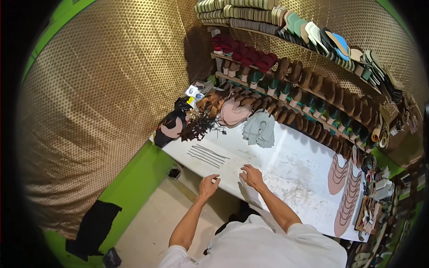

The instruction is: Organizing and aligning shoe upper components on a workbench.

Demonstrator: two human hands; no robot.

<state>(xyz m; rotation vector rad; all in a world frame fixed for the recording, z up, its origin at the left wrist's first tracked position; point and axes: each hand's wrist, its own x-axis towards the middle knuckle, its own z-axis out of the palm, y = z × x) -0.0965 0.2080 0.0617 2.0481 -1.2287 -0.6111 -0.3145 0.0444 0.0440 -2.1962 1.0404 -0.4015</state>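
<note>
My left hand [208,186] hovers at the near edge of the white worktable [241,194]. Its fingers are loosely curled, with a pale gap between forefinger and thumb and nothing I can make out in it. Just beyond it, several thin dark grey strips [208,155] lie side by side on the table. To the right, my right hand [253,176] is over the tabletop, fingers bent and apart, holding nothing visible. A stack of pale grey-green cut pieces [260,128] lies beyond both hands.
Pink pieces [234,111] and a tangle of dark strips [199,127] crowd the far left. Scraps [299,192] litter the table right of my hands. Pink panels with wavy dark strips [347,205] lie farther right. Shelves of shoes [308,82] line the back.
</note>
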